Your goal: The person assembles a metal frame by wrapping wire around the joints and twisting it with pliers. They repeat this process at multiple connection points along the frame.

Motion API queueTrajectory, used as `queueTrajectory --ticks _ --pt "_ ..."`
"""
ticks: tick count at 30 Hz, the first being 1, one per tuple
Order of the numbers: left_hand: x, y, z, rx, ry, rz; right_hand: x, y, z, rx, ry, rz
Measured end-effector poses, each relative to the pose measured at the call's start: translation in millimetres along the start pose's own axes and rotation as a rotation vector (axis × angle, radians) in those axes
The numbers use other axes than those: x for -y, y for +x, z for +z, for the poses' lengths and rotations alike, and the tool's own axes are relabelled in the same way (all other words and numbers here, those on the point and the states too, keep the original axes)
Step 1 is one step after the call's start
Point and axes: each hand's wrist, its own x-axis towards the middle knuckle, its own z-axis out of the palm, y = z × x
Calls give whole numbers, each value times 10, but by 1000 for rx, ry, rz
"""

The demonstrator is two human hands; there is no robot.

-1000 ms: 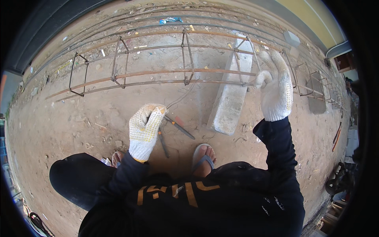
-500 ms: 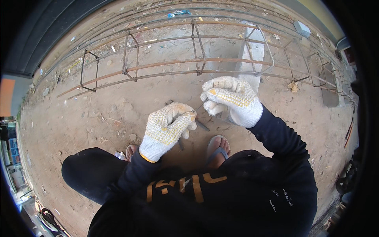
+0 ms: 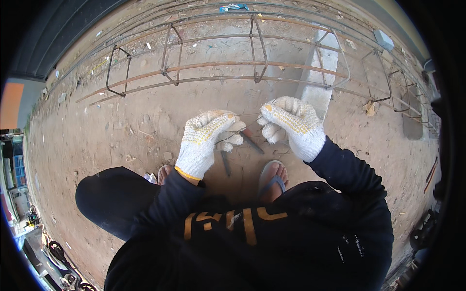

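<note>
My left hand (image 3: 198, 140), in a white knit glove with yellow dots, is closed with thumb and fingers pinching a thin wire (image 3: 249, 115). Across from it, my right hand (image 3: 297, 125), gloved the same way, pinches the wire too. The wire spans the small gap between the hands, and its ends are hidden in the fingers. Below on the dirt lies a tool with two dark handles (image 3: 252, 144), its other end partly covered by my left hand. Beyond both hands stretches a rusty rebar cage (image 3: 208, 63) with square stirrups; neither hand touches it.
A pale concrete beam (image 3: 316, 103) lies under the cage's right part. A grey block (image 3: 383, 40) sits at the far right, and blue litter (image 3: 234, 8) at the far edge. My sandalled foot (image 3: 273, 180) is close below the tool.
My left hand has risen and turned, its fingers now more spread toward the right hand. The view has shifted, showing the cage higher up and more of the tool's handles.
</note>
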Motion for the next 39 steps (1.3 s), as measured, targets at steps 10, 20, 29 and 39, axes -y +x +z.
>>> queueTrajectory --ticks 10,20,29,39 --pt "-279 2 -158 376 460 86 117 120 -14 -15 183 -80" --pt "-29 25 -21 165 264 224 -86 72 37 127 345 7" --pt "66 115 -24 229 204 105 56 79 -1 -15 -555 -621" --pt "-180 204 -158 460 13 -230 191 216 -243 -69 -613 -488"
